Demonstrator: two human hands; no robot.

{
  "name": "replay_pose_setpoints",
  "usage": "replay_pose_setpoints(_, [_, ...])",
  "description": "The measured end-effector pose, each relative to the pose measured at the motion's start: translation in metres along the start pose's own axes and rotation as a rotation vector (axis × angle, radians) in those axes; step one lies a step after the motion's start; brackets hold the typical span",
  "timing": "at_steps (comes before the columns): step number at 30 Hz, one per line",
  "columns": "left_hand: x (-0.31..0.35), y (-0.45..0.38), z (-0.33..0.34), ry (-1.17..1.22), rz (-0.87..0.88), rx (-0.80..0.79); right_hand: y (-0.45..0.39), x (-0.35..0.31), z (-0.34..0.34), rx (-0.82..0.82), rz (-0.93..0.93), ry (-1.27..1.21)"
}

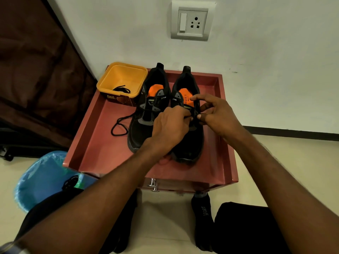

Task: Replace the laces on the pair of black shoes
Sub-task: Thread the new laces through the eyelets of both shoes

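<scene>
Two black shoes with orange insoles stand side by side on a red tray-topped table (95, 140), toes toward me. Over the lace area of the right shoe (190, 143), my left hand (170, 127) and my right hand (214, 114) meet, both pinching its black lace between fingertips. The lace itself is mostly hidden by my fingers. The left shoe (141, 129) has a loose black lace (119, 125) trailing from it in a loop on the tray. Another black lace (122, 89) lies inside a yellow tub (117, 77) at the tray's back left.
A blue-lined bin (40, 178) with something black in it stands on the floor at the left. A drawer handle (153, 184) sticks out below the tray. My socked feet (202, 213) rest on the floor in front. A wall socket (191, 21) is above.
</scene>
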State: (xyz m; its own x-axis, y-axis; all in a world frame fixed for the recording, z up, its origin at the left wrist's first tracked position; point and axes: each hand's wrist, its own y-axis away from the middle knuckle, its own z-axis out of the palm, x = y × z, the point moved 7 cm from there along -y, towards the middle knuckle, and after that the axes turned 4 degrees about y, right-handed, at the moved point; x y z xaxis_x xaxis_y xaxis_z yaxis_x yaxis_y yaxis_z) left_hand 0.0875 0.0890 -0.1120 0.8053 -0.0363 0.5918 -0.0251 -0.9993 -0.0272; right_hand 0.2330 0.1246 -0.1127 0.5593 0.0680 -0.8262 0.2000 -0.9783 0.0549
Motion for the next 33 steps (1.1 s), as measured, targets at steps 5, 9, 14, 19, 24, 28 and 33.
replay_pose_setpoints(5, [0.0,-0.001,-0.005,-0.046,0.016,0.041,-0.001,0.001,-0.003,-0.067,0.067,-0.105])
replay_pose_setpoints(9, [-0.004,0.001,-0.004,-0.022,-0.035,0.094,0.001,0.008,-0.006,-0.068,0.154,-0.161])
replay_pose_setpoints(14, [-0.007,-0.002,0.0,0.1,-0.045,0.027,0.001,0.008,-0.008,-0.091,0.157,-0.072])
replay_pose_setpoints(19, [-0.003,-0.005,0.0,0.151,0.009,-0.103,0.0,-0.001,-0.009,-0.062,0.045,0.265])
replay_pose_setpoints(24, [-0.004,-0.003,-0.005,0.093,0.019,-0.078,-0.001,-0.001,-0.01,-0.041,0.041,0.272])
replay_pose_setpoints(28, [-0.004,-0.002,0.001,0.069,0.012,-0.058,0.0,-0.004,-0.009,-0.034,0.027,0.3])
replay_pose_setpoints(33, [0.0,-0.001,-0.005,0.142,0.037,-0.035,0.003,-0.009,-0.009,-0.031,0.016,0.324])
